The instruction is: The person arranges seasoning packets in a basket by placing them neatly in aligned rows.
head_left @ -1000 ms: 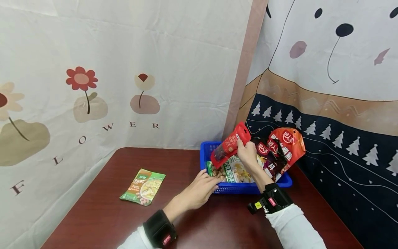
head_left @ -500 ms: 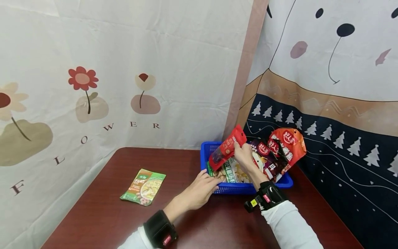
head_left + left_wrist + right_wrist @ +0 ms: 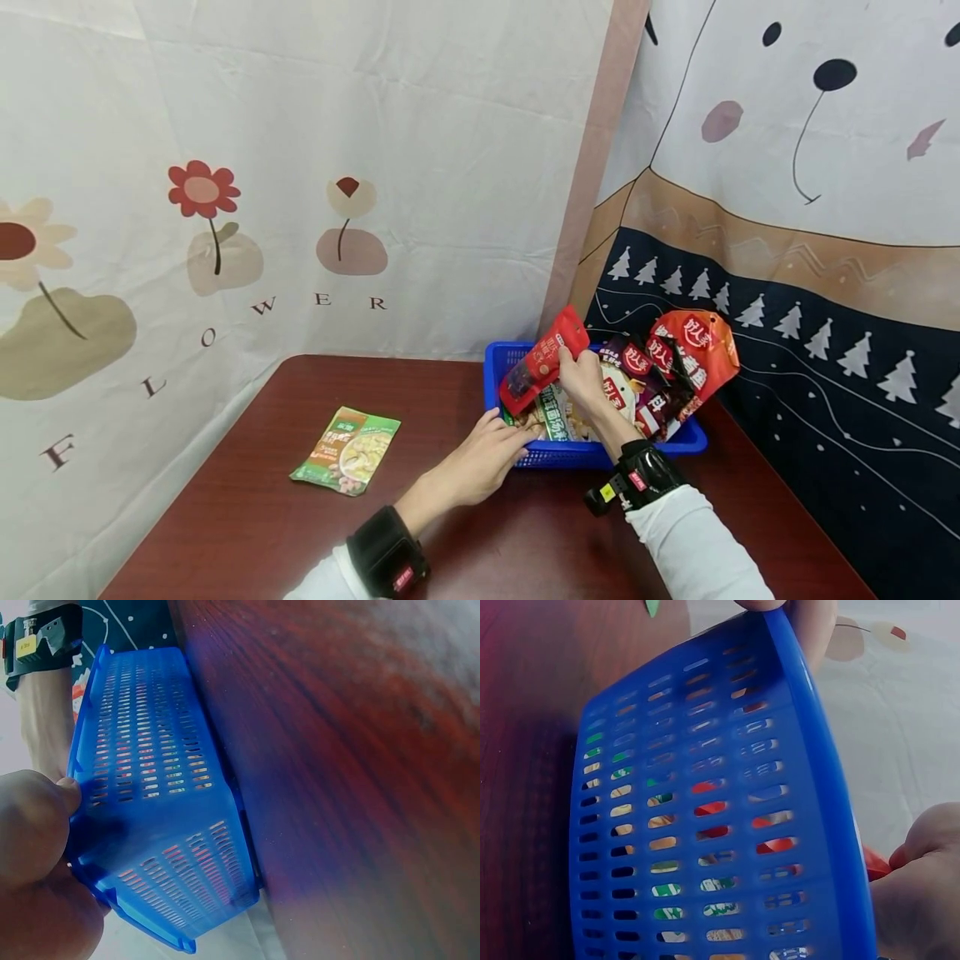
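Note:
A blue perforated plastic basket (image 3: 562, 455) stands on the table, filled with several food packets. My right hand (image 3: 583, 383) pinches a slim red snack pouch (image 3: 536, 367) by its edge; the pouch slants over the left end of the basket, dark contents showing through its window. My left hand (image 3: 483, 454) holds the basket's front-left corner, thumb and fingers at the rim, as the left wrist view shows. Through the slots in the right wrist view, red and green packaging shows behind the basket wall (image 3: 697, 787). My right fingertips are partly hidden there by the rim.
A green and orange food packet (image 3: 348, 450) lies flat on the dark red table (image 3: 285, 542), left of the basket. A large orange bag (image 3: 705, 354) and dark purple packets (image 3: 626, 354) lean at the basket's right end. Printed cloths (image 3: 465, 167) hang behind the table.
My right hand has moved left and slightly down with the red pouch, bringing it lower into the basket's left end. The left hand stays at the corner.

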Demonstrator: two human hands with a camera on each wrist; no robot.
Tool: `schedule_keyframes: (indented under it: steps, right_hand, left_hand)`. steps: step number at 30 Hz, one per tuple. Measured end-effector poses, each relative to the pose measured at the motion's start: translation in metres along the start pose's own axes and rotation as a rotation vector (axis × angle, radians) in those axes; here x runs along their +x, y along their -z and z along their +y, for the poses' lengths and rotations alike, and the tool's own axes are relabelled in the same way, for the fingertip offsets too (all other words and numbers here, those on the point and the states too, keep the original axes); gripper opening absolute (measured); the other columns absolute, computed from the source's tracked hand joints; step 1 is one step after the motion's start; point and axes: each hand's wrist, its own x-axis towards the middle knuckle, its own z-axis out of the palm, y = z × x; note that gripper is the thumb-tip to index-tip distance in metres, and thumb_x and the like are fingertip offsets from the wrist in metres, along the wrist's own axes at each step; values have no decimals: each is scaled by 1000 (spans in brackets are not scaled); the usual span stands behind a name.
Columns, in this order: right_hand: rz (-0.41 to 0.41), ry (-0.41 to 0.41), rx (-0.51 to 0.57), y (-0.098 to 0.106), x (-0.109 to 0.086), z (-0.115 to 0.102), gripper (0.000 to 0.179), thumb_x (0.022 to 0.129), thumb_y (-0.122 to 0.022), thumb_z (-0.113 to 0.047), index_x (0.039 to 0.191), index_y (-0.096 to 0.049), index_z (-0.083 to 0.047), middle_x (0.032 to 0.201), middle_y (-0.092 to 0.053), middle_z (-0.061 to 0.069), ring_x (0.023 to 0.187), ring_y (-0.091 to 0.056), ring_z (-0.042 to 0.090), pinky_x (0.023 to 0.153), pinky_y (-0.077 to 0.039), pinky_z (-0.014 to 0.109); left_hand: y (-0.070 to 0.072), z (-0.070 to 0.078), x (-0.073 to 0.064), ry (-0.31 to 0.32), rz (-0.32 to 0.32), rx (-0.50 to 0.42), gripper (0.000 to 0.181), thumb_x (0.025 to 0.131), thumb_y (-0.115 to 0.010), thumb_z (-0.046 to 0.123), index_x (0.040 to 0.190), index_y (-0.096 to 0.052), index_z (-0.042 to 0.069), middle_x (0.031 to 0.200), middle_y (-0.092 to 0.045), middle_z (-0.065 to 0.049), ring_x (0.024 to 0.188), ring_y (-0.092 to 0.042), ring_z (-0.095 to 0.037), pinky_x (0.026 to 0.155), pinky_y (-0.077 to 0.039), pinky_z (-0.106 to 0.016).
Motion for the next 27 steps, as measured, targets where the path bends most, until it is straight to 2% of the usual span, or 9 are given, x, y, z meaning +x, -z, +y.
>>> schedule_keyframes:
  steps: [4,7,14,19,22,27]
  right_hand:
    - [36,7,-34,2,1,2,42,117,-53,-29,130,-64,9,115,-67,17,86,-62,18,68,-49,25]
    - [84,11,-90,6,4,4,37,113,-62,-29,121,-66,6,103,-66,13,78,-60,16,64,-48,25]
    - [133,-1,-203,22,10,4,39,104,-76,-29,125,-72,3,118,-78,23,94,-72,24,72,-54,26]
    - [180,-48,-295,31,12,7,44,98,-83,-30,123,-74,4,119,-77,23,101,-72,28,83,-55,33]
    - [173,-79,-374,37,16,11,48,96,-86,-33,122,-74,5,116,-77,22,98,-71,28,78,-55,33]
    - [116,-92,-502,47,35,25,54,93,-90,-39,114,-73,8,96,-77,21,78,-71,27,60,-52,32]
  left_hand:
    - [-1,-1,0,-6,10,6,41,117,-61,20,157,-66,10,142,-81,-2,125,-70,-23,131,-42,-60]
    - [-1,-1,0,-5,15,0,41,117,-61,20,157,-66,10,142,-81,-3,125,-71,-24,132,-42,-60]
    - [0,-1,0,-1,15,13,41,117,-61,20,157,-66,11,142,-81,-1,124,-70,-23,132,-41,-59]
    - [-1,0,0,-3,16,3,40,117,-62,20,155,-67,11,141,-81,-2,123,-71,-23,132,-41,-60]
    - [-1,0,0,-7,18,11,38,116,-62,20,152,-68,11,140,-82,-2,123,-71,-23,131,-42,-59]
    - [-2,-1,0,-7,22,20,35,116,-63,20,150,-69,11,139,-82,-2,123,-71,-23,131,-43,-59]
